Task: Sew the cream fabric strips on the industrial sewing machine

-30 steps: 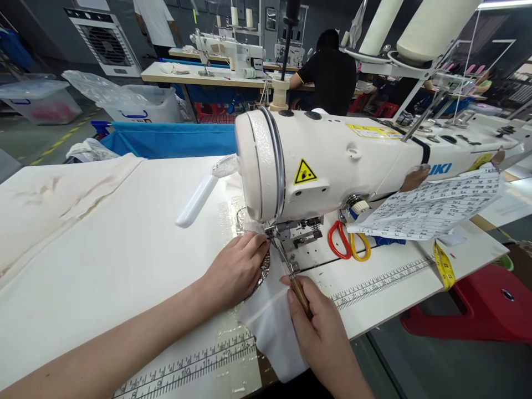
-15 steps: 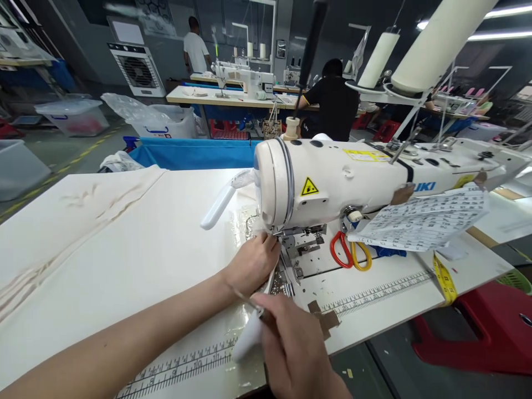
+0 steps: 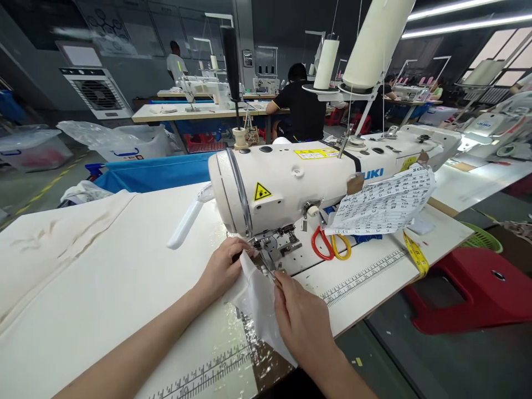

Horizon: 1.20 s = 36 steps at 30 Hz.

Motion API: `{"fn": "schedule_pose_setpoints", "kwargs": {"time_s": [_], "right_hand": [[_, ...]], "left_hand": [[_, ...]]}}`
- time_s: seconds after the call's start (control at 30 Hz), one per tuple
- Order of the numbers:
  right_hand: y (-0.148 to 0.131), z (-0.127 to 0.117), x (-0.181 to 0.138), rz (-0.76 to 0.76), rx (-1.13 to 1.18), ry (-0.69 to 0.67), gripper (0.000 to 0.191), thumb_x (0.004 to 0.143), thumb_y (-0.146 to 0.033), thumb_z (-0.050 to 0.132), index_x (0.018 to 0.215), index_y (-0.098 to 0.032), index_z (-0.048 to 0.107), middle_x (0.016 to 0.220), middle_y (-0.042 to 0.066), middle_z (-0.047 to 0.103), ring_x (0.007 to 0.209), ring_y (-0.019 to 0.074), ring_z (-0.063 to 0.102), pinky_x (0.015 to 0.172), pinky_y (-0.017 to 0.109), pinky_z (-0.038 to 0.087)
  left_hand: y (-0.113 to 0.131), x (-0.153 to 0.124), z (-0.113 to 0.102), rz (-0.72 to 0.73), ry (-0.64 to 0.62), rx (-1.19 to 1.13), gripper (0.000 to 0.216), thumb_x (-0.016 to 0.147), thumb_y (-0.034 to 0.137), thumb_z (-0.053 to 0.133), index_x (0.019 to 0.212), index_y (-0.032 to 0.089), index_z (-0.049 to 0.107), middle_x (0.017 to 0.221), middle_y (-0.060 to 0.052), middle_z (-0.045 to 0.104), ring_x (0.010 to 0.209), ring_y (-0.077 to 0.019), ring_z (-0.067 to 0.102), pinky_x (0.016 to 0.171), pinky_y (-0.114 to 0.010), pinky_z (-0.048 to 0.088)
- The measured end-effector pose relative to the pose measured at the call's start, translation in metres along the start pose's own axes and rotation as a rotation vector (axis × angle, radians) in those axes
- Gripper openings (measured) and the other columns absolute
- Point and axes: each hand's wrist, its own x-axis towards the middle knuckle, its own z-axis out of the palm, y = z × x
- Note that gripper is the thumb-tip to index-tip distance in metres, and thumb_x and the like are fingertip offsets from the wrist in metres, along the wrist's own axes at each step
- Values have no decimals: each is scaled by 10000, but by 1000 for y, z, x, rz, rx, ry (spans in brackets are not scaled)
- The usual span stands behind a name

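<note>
A white sewing machine (image 3: 282, 185) stands on the table. Close by its needle area, my left hand (image 3: 220, 266) is closed on the edge of a thin white cloth (image 3: 261, 305), which hangs down toward the table's front edge. My right hand (image 3: 303, 313) is closed around a thin metal tool (image 3: 268, 267) whose far end points at the presser foot area; its exact kind is hard to make out. The cloth lies between my two hands, partly hidden by the right one.
Red- and yellow-handled scissors (image 3: 322, 244) lie beyond my right hand. A written paper sheet (image 3: 386, 202) hangs from the machine, near a yellow measuring tape (image 3: 415, 254). Cream cloth (image 3: 62, 244) lies at left, a red stool (image 3: 474, 288) stands at right. A person (image 3: 305, 105) sits behind.
My right hand has moved up and forward, bringing the metal tool to the needle area. The white cloth is now spread between the hands. The view has turned right.
</note>
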Motion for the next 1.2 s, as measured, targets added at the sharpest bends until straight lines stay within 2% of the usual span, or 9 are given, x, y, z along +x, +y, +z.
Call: {"fn": "schedule_pose_setpoints", "kwargs": {"time_s": [0.3,0.73,1.03,1.2], "right_hand": [[2,9,7,5,-9,19,348,967,-145,376,1189,-113,642,961,114,772,744,259,754,553,329,562],[2,11,8,0,-32,9,331,961,-145,404,1196,-126,636,975,98,775,760,226,753,561,286,544],[2,10,10,-12,-33,-8,353,976,-140,381,1213,-94,638,952,111,771,754,243,755,554,310,563],[3,10,8,-30,-17,5,378,993,-156,349,1227,-87,638,960,113,768,755,253,755,553,333,568]], "left_hand": [[-4,1,3,-60,-10,-42,258,930,328,468,819,208,667,806,-30,626,828,-200,607,788,-326,517],[-4,2,2,-36,-16,-42,264,938,333,476,820,199,671,791,-29,617,801,-196,597,760,-316,505],[-3,3,2,-20,-29,-92,262,934,388,530,869,195,695,872,-44,652,838,-197,610,769,-315,500],[-3,4,1,-57,-38,-77,235,901,356,527,841,213,703,855,-37,658,848,-207,614,771,-324,496]]}}
